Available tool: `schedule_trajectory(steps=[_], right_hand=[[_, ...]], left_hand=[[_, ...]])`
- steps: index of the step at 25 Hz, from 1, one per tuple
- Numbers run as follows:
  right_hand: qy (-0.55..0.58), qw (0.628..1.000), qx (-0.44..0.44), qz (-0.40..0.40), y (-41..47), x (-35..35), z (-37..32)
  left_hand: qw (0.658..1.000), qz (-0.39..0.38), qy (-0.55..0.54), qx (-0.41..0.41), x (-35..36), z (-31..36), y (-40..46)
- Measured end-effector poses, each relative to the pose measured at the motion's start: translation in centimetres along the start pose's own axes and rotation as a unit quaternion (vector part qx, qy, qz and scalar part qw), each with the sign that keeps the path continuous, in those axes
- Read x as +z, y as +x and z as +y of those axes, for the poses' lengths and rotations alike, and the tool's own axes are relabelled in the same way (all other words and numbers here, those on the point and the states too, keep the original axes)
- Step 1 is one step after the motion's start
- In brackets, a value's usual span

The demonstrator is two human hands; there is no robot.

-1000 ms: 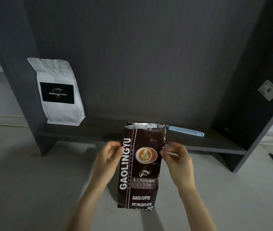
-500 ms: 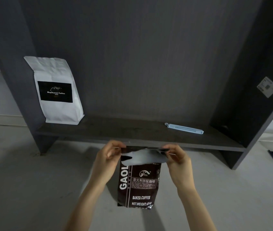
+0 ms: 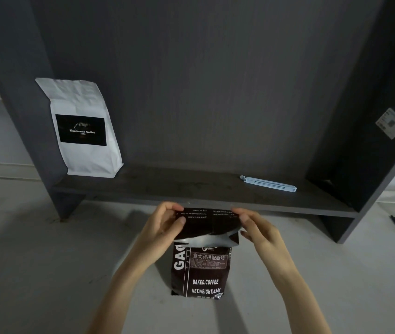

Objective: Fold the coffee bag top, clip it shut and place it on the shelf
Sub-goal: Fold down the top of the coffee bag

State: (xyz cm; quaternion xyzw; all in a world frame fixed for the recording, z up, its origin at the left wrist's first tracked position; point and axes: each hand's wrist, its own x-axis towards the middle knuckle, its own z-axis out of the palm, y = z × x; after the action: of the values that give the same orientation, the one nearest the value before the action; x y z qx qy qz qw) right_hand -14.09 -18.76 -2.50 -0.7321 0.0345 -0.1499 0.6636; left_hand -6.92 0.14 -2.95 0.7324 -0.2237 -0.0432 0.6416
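Both hands, left point(image 3: 161, 225) & right point(image 3: 255, 227), pinch coffee bag point(image 3: 201, 268) fold; clip point(image 3: 268, 183) lies crosswise on shelf point(image 3: 167, 189), up-right of bag, nearer right hand.

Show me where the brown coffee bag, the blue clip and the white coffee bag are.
brown coffee bag point(image 3: 204, 273): head view, front panel.
blue clip point(image 3: 268, 183): head view, middle of bar.
white coffee bag point(image 3: 80, 100): head view, upper front.

Looks like a bare room at home or a storeroom: dark shelf point(image 3: 203, 189) on a pale floor point(image 3: 35, 249), white coffee bag point(image 3: 80, 126) on it, clip point(image 3: 268, 183) further right.
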Motion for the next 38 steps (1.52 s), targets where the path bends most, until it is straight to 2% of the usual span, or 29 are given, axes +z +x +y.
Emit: schedule_trajectory(steps=[5,7,12,20,25,38], right_hand=[[-0.039,0.998,0.002,-0.043,-0.2,0.1,1.0],[-0.044,0.999,0.001,-0.023,-0.1,0.3,1.8],[0.032,0.999,0.027,0.022,0.1,0.9,3.5],[-0.026,0.996,0.004,0.09,-0.2,1.7,4.7],[-0.039,0.994,0.003,0.102,-0.3,1.6,5.0],[-0.04,0.993,-0.006,0.114,0.4,1.2,5.0]], left_hand=[[1.0,-0.03,0.006,0.002,0.0,-0.9,-0.3],[1.0,-0.025,-0.004,-0.01,0.1,-1.0,-0.3],[0.999,-0.007,-0.008,-0.034,0.6,-1.3,-0.5],[0.996,0.061,0.052,-0.045,1.0,-3.0,-1.0],[0.992,0.11,0.056,-0.029,1.7,-2.9,-0.9],[0.992,0.109,0.052,-0.023,2.5,-3.9,0.6]])
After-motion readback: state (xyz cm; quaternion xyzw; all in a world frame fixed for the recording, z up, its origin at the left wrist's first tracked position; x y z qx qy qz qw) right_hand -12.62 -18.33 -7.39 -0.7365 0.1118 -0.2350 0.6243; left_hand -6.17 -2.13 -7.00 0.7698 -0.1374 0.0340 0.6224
